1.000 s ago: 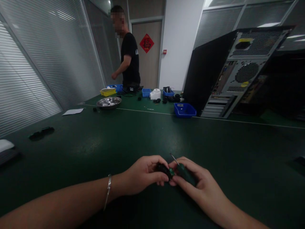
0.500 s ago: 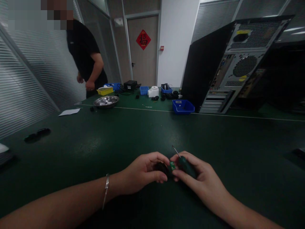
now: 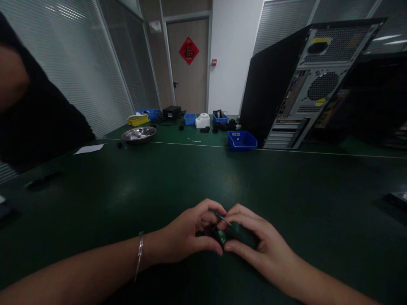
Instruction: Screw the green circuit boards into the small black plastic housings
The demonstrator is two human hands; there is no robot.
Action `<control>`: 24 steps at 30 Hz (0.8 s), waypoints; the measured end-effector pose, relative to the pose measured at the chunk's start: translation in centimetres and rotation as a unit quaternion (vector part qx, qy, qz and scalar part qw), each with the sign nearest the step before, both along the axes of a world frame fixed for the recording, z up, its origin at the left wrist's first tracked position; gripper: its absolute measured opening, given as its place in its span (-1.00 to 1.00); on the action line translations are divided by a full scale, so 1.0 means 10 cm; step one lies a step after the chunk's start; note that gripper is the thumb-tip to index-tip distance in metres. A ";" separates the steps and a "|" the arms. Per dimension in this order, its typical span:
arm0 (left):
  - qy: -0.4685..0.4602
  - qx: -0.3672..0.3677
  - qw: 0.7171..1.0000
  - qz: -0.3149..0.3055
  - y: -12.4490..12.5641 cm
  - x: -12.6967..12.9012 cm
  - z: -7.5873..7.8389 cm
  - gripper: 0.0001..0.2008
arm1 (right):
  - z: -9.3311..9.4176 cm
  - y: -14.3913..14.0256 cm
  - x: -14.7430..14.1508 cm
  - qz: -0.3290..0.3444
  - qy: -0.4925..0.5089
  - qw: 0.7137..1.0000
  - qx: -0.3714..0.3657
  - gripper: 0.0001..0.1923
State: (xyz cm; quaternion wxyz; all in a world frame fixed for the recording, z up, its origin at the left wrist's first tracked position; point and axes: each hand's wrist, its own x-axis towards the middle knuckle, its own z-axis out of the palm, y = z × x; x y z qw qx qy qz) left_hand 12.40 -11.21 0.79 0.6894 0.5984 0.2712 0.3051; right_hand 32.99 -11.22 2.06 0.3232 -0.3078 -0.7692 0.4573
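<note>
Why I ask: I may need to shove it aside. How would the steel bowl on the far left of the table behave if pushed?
The steel bowl looks wide and shallow, so it would probably slide rather than tip. Its shiny metal on the green table suggests it slides easily. It seems to hold small bits, which might rattle or shift.

Dark green table (image 3: 190, 169); wooden door (image 3: 190, 67) behind, blinds-covered glass wall (image 3: 79, 63) left of door; lighting seemingly dim.

screwdriver (image 3: 237, 228) shaft dropped from sticking up-left to lying nearly flat across the black part (image 3: 212, 232); both hands closed tighter together; co-worker's dark sleeve (image 3: 38, 123) moved from counter's far edge to near left edge
</note>
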 end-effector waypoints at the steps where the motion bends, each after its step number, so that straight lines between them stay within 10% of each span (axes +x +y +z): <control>1: 0.007 0.001 1.000 0.000 -0.01 0.00 0.01 -0.46 | 0.00 -0.01 0.00 0.003 -0.003 1.000 0.005 -0.91; 24: -0.011 -0.010 1.000 -0.020 -0.01 -0.01 0.05 -0.63 | -0.02 0.00 0.00 0.005 -0.041 0.999 0.034 -0.62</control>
